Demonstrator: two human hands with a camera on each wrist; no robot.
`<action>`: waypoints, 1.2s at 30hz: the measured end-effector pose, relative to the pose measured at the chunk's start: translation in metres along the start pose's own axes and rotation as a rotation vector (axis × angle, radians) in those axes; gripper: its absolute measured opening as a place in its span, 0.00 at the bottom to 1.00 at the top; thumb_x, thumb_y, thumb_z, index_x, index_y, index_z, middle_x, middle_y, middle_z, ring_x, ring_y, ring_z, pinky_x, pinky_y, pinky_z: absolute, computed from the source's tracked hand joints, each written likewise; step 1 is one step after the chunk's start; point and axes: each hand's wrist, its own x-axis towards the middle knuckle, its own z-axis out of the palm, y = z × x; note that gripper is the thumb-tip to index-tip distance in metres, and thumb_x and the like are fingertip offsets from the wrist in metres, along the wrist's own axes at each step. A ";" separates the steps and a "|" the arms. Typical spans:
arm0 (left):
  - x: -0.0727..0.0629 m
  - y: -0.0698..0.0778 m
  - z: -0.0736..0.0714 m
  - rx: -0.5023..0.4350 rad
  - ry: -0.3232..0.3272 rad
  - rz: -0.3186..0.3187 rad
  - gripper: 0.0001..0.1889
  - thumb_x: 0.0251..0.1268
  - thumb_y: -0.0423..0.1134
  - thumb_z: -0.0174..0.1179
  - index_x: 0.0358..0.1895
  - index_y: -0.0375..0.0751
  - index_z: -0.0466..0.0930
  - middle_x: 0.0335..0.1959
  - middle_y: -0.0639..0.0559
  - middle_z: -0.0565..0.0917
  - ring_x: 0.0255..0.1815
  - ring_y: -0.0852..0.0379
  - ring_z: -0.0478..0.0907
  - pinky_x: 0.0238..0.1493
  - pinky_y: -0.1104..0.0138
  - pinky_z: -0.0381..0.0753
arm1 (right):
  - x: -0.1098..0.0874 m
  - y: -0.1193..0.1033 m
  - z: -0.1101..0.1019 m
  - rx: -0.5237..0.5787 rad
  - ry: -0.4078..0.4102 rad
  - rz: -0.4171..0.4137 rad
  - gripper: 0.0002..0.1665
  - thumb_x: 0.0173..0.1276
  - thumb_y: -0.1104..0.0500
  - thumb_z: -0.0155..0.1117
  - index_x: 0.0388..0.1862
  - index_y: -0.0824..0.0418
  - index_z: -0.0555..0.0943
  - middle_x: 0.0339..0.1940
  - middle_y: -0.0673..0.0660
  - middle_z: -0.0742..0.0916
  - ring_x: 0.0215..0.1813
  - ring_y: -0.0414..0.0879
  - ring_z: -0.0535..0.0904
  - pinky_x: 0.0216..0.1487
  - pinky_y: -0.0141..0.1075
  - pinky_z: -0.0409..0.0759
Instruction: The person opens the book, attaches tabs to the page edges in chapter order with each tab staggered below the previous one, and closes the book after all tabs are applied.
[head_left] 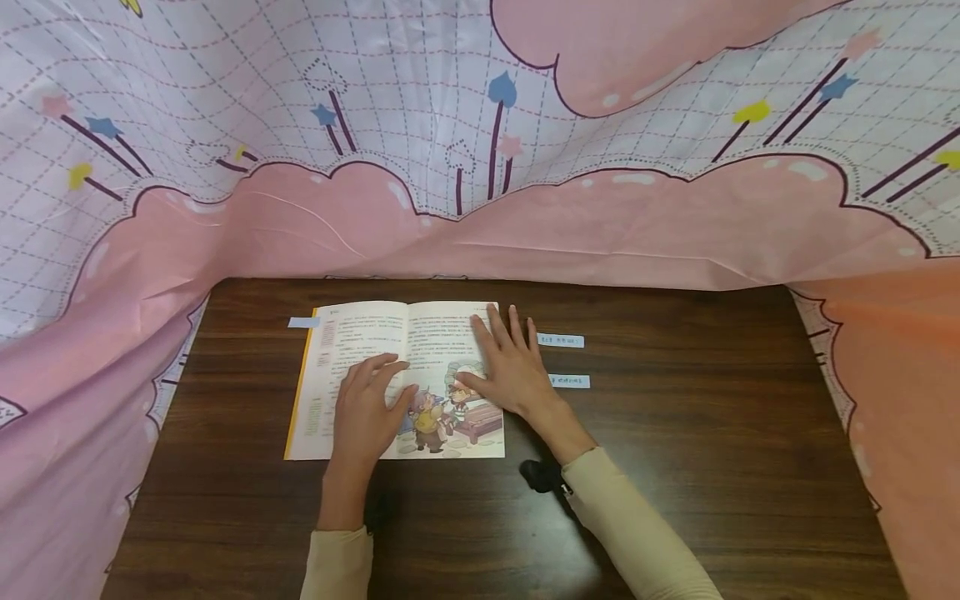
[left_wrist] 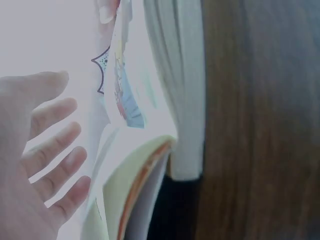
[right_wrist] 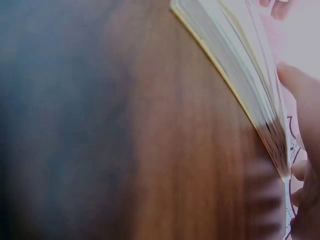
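Grip: your left hand [head_left: 365, 414] and right hand [head_left: 510, 364] lie flat, fingers straight, clamping nothing.
Book [head_left: 352, 333]: beneath both palms, pressed open.
Paper slips [head_left: 561, 341]: just beyond your right fingers.

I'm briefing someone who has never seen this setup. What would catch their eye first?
First, the open picture book lying flat on the dark wooden table, with the left hand and right hand resting on its pages. Behind, a pink and white cartoon cloth walls in the table.
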 end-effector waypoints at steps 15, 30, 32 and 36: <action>0.009 0.008 0.004 -0.003 0.005 0.051 0.19 0.59 0.42 0.72 0.54 0.44 0.85 0.59 0.47 0.80 0.59 0.44 0.73 0.60 0.50 0.70 | -0.014 0.011 -0.004 0.061 0.012 0.069 0.60 0.64 0.21 0.48 0.82 0.58 0.50 0.82 0.60 0.49 0.81 0.62 0.38 0.78 0.55 0.34; 0.009 0.016 0.009 -0.019 0.014 0.085 0.19 0.59 0.42 0.72 0.53 0.44 0.85 0.58 0.47 0.81 0.58 0.45 0.74 0.60 0.51 0.71 | -0.030 0.014 -0.005 0.065 0.033 0.049 0.58 0.65 0.22 0.49 0.79 0.62 0.59 0.82 0.63 0.52 0.80 0.64 0.41 0.78 0.56 0.40; 0.008 0.016 0.010 -0.022 0.011 0.087 0.18 0.59 0.42 0.72 0.53 0.44 0.85 0.58 0.47 0.81 0.58 0.45 0.74 0.60 0.51 0.71 | -0.032 0.014 -0.006 0.073 0.028 0.051 0.57 0.65 0.22 0.49 0.78 0.62 0.60 0.81 0.63 0.53 0.80 0.64 0.41 0.78 0.56 0.39; 0.008 0.017 0.011 -0.022 0.004 0.084 0.18 0.59 0.42 0.72 0.53 0.43 0.85 0.58 0.46 0.81 0.58 0.45 0.74 0.61 0.50 0.70 | -0.036 0.013 -0.008 0.078 0.026 0.050 0.56 0.65 0.23 0.50 0.77 0.62 0.61 0.81 0.63 0.53 0.81 0.64 0.41 0.78 0.56 0.39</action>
